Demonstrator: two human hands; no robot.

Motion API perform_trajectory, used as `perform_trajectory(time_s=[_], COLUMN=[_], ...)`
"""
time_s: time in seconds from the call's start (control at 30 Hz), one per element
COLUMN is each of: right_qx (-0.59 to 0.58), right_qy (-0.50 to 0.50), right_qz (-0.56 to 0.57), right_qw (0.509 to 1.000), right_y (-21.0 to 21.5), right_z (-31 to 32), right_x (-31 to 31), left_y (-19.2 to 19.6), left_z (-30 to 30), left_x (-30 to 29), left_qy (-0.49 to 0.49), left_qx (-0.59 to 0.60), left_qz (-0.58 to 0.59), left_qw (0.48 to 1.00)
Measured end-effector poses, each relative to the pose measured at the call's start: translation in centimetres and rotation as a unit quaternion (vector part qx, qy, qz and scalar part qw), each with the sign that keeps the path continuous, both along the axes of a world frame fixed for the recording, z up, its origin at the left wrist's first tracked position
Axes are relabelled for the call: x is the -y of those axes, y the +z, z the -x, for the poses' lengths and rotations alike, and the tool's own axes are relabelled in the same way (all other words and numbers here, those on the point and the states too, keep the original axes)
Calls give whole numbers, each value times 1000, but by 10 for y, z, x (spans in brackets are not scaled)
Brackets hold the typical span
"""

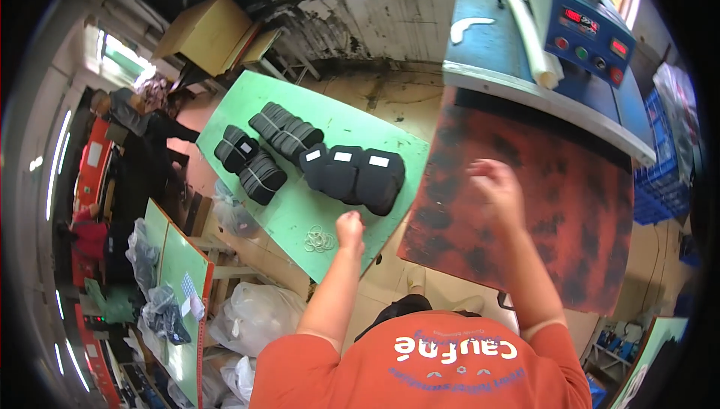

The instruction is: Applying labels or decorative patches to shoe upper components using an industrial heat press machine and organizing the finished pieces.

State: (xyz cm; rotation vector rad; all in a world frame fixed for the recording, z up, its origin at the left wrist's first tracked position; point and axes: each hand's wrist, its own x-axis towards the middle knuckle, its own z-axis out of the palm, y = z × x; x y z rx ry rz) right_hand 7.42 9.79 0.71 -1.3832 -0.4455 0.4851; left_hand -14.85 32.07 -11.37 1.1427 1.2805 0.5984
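My left hand (350,230) is closed in a fist over the near edge of a green table (379,128); anything inside it is hidden. Just left of it lies a small heap of pale rubber bands (319,239). Beyond it stand thick black stacks of flat pads (364,176), some with white labels on top. Farther back are dark grey banded bundles (286,131) and another pair of bundles (251,163). My right hand (495,184) hovers above a red board with black blotches (525,236), its fingers loosely bent and apart, somewhat blurred, with nothing seen in them.
A blue press machine (589,41) with lit displays and buttons stands beyond the red board, a white curved piece (471,29) and a pale roll (529,34) on it. Blue crates (660,176) are at the right. Plastic bags (259,315) and another green table (172,289) lie left.
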Motion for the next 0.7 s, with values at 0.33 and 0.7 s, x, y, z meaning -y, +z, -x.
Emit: perform_trajectory(time_s=[0.33,0.7], right_qx=[-387,-283], right_qy=[59,-81], right_qz=[175,-9], right_qw=[903,956], right_y=[-40,35], right_z=[47,39], right_x=[-179,-34], left_y=[-16,62], left_z=[-33,-78], left_x=[3,57], left_qy=[7,-359], left_qx=[138,252], left_qz=[185,220], left_qw=[973,871])
